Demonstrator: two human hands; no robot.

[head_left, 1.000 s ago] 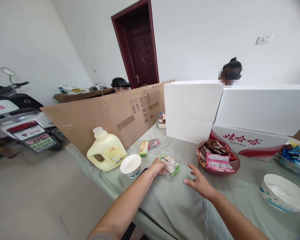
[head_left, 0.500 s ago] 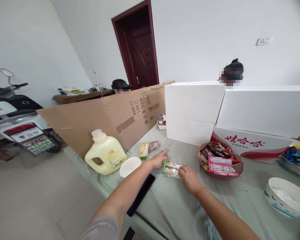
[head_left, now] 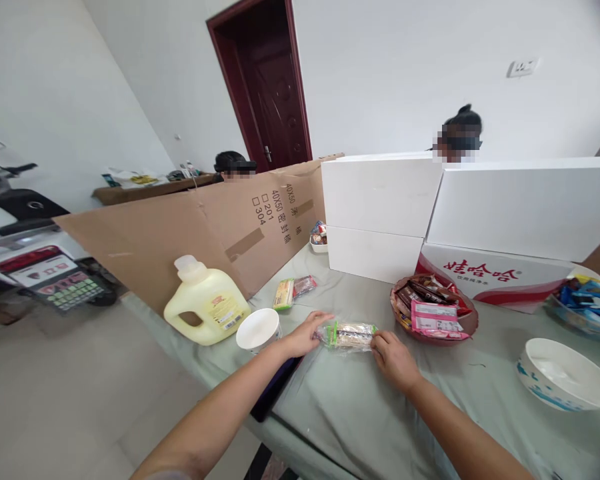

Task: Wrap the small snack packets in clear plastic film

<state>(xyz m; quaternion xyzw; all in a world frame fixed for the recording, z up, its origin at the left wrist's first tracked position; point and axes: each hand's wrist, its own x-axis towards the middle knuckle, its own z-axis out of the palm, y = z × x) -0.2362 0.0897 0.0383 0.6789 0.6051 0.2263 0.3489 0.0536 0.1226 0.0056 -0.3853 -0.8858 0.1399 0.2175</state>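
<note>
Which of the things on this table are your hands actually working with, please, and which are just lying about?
In hand: clear plastic snack packet with green ends, left hand, right hand.

Lying about: yellow plastic jug, white paper cup, brown snack basket, white bowl.

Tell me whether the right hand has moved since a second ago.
Yes. The right hand was open and apart from the clear snack packet; it has moved left, away from the brown snack bowl, and now grips the packet's right end.

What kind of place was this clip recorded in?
Probably a plain indoor room used as a makeshift packing or sorting space: a cloth-covered table holds a basket of wrapped snacks, with stacked white boxes behind and a scooter parked inside.
</note>
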